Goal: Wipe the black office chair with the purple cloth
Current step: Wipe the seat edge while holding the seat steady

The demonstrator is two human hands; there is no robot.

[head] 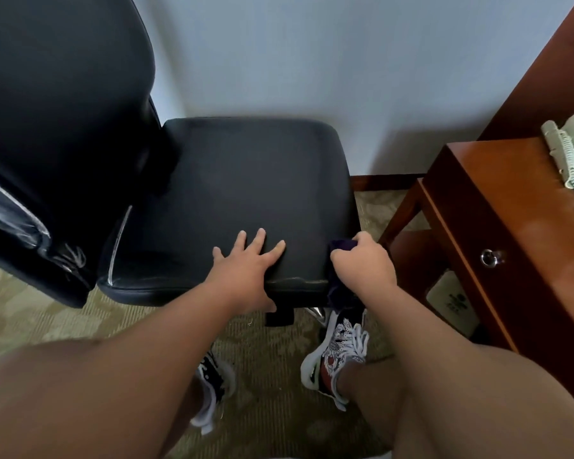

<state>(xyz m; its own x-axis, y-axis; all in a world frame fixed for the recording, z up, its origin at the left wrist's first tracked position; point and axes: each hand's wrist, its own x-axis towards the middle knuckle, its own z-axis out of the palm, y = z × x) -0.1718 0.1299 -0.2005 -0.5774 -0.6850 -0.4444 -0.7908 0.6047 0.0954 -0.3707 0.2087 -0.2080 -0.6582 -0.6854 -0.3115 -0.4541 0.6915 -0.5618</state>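
The black office chair [246, 180] stands in front of me, its backrest at the left and its seat facing up. My left hand [246, 270] lies flat on the near part of the seat, fingers spread, thumb hooked over the front edge. My right hand [365, 263] is closed on the purple cloth [340, 293] at the seat's near right corner. The cloth is bunched in the fist and hangs down over the seat's edge; most of it is hidden by the hand.
A brown wooden desk [511, 226] with a drawer knob [489, 258] stands close to the right, a pale green telephone [570, 150] on it. A light wall lies behind the chair. My two feet in patterned sneakers [338, 352] stand on patterned carpet below the seat.
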